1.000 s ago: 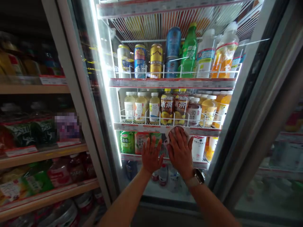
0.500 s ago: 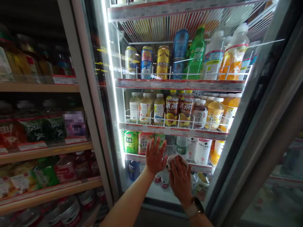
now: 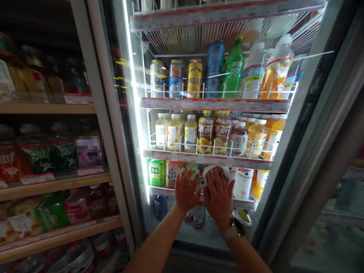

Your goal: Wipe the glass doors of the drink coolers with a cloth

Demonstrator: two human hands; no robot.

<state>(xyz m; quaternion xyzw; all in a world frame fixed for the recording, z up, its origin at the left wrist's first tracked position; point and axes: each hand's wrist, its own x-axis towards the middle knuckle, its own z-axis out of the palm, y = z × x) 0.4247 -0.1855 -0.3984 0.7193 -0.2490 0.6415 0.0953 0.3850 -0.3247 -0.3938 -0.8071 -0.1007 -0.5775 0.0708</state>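
Observation:
My left hand [image 3: 185, 191] rests flat against the glass door [image 3: 170, 231] of a lit drinks cooler, its fingers spread and nothing in it. Just to its right, my right hand [image 3: 217, 193] presses a pale, crumpled cloth [image 3: 209, 175] to the same glass. The cloth shows around the fingertips; the rest of it is hidden under the palm. A watch [image 3: 236, 227] is on my right wrist. Behind the glass by my hands stand a green carton [image 3: 157, 172], a red carton [image 3: 173, 175] and a white bottle [image 3: 243, 182].
Inside the cooler, wire shelves carry cans [image 3: 195, 78], tea bottles [image 3: 174, 131] and juice bottles [image 3: 257, 137]. A metal frame [image 3: 98, 94] edges the door on the left. Beyond it, an open rack [image 3: 51, 181] holds more bottles. Another door frame [image 3: 315, 151] runs along the right.
My right hand has moved up the glass with the cloth, from the lower shelf edge to in front of the bottles. My left hand stays in place on the glass.

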